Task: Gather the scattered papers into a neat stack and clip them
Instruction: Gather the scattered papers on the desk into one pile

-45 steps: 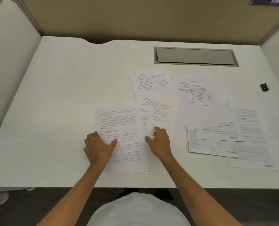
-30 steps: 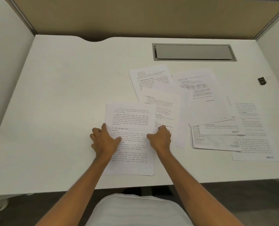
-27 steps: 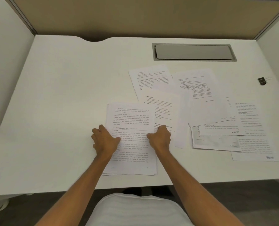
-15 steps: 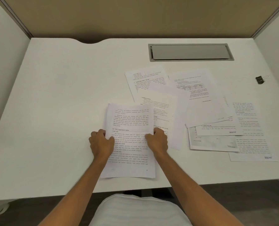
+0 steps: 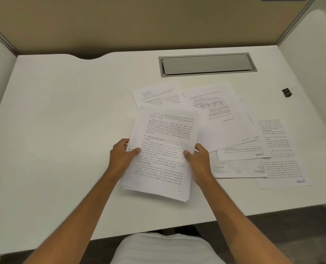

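Note:
A small stack of printed papers is lifted off the white desk, tilted slightly. My left hand grips its left edge and my right hand grips its right edge, thumbs on top. Several loose printed sheets lie scattered to the right: one behind the stack, one with a table on it, overlapping sheets near my right hand, and one at the far right. A black binder clip rests near the desk's right edge.
A grey cable-tray lid is set into the desk at the back. Beige partition panels wall in the back and sides. The desk's front edge runs just before my torso.
Both hands slid two sheets together at the desk's front, closed on their side edges, then lifted the stack and carried it up and to the right, over the other sheets.

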Tool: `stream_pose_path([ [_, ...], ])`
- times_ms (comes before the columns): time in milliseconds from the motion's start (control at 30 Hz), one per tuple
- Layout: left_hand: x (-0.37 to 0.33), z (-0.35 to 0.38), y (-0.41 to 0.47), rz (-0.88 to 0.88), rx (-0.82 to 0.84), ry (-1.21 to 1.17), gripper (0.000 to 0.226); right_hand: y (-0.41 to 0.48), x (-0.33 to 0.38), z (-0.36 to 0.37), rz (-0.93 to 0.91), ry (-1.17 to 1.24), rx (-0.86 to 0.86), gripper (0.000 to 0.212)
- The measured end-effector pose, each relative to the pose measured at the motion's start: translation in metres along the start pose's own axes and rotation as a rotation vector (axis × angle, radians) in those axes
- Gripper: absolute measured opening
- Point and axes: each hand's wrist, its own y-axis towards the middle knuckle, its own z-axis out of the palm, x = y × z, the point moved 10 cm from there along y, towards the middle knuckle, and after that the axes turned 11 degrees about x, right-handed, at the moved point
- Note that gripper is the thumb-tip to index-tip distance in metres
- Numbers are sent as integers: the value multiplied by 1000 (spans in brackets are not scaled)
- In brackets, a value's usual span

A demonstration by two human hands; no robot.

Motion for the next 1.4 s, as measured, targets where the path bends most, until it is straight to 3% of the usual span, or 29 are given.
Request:
stream_pose_path([
  [133,-31,24,21,56,-21,106,29,8,14,-31,0,-168,-178,16],
  [267,-44,50,38,68,-40,239,20,14,31,-46,53,-542,-317,19],
  [400,-33,55,47,5,-91,322,39,22,30,-50,187,-679,-322,39],
  [500,-30,59,42,-36,-87,336,45,26,29,-49,248,-625,-289,50],
  [633,-30,65,40,-60,-59,350,36,29,28,-55,275,-503,-302,52],
  [767,-31,66,41,-53,-63,399,32,35,22,-52,267,-324,-263,44],
  [967,-30,61,41,-58,-87,412,44,41,17,-44,146,-137,-142,24],
  [1300,-27,54,39,-33,-98,331,49,45,13,-14,53,153,166,59],
  [1400,-28,53,37,-24,-65,247,38,45,10,-6,51,265,245,66],
])
